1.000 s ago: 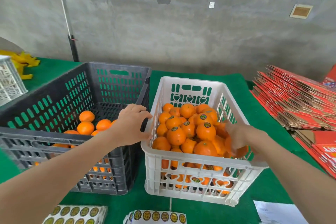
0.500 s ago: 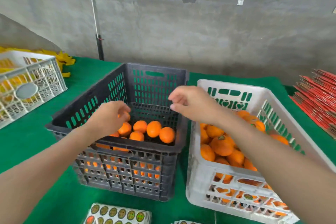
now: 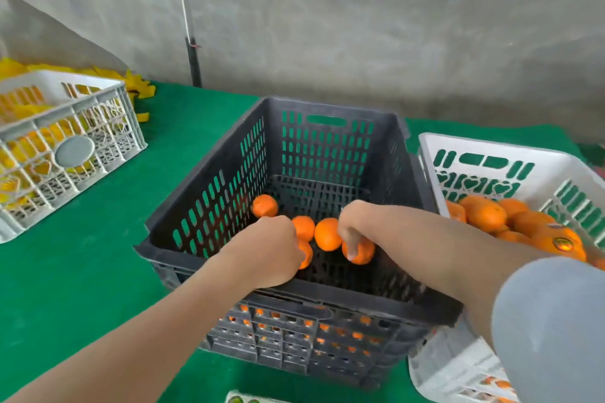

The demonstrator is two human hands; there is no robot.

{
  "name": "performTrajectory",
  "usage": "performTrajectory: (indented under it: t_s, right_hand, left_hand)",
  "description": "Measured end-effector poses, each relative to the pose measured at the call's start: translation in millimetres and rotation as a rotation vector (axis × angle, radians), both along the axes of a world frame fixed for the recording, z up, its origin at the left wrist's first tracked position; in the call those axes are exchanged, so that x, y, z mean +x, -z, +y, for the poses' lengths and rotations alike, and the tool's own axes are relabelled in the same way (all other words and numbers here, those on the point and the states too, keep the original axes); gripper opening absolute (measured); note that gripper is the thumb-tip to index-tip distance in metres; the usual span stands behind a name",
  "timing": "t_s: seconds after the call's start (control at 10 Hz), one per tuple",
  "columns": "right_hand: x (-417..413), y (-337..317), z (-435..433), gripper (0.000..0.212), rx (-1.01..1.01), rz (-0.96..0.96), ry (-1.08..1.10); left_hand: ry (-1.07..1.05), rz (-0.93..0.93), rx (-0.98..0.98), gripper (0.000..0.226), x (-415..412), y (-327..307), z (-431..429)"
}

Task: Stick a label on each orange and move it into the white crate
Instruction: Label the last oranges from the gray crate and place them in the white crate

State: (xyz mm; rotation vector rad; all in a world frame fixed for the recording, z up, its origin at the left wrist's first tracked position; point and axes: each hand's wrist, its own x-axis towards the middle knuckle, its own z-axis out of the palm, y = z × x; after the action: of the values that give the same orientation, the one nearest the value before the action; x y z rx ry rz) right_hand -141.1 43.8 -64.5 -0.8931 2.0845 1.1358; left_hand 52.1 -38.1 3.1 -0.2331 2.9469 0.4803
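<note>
Open green bench (image 3: 82, 271) lies left of the black crate (image 3: 360, 299), between it and a second white crate (image 3: 65, 113) at the upper left of the frame. On the right the black crate stands just beside the white crate (image 3: 491, 147), with barely a gap. Both forearms cross the black crate's near rim; the far part of its floor is open.

The left hand (image 3: 271, 252) sits low in the black crate, back up, fingers curled under and out of sight over a half-hidden orange (image 3: 307, 255) — whether it grips cannot be told. The right hand (image 3: 355, 229) comes in from the right, fingers curled down round the front orange (image 3: 361, 252), one fingertip on its near face. A grey sleeve (image 3: 550, 330) fills the lower right.

Three loose oranges (image 3: 327, 234) lie between and beyond the hands. The white crate holds heaped oranges (image 3: 484, 216) — the nearest shows a round label (image 3: 563, 243). The second white crate holds blurred yellow things. A label sheet (image 3: 235, 399) peeks in at the bottom edge.
</note>
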Motion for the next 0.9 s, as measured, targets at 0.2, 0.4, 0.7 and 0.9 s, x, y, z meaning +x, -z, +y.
performTrajectory:
  t_s: [0.2,0.4,0.7,0.9]
  right_hand:
    - [11,36,-2,0.046,0.095,0.032,-0.09]
    - [24,-47,-1,0.049,-0.419,-0.275,0.287]
    - [82,-137,114,0.067,-1.465,-0.903,0.449]
    - [137,-134,186,0.079,-1.759,-1.336,0.764]
  left_hand:
    - [0.044,-0.057,-0.018,0.023,0,1,-4]
    - [-0.001,0.011,0.004,0.013,-2,1,-6]
    - [-0.116,0.2,0.059,0.028,6,7,-15]
    - [-0.179,0.589,0.303,0.021,25,-11,2]
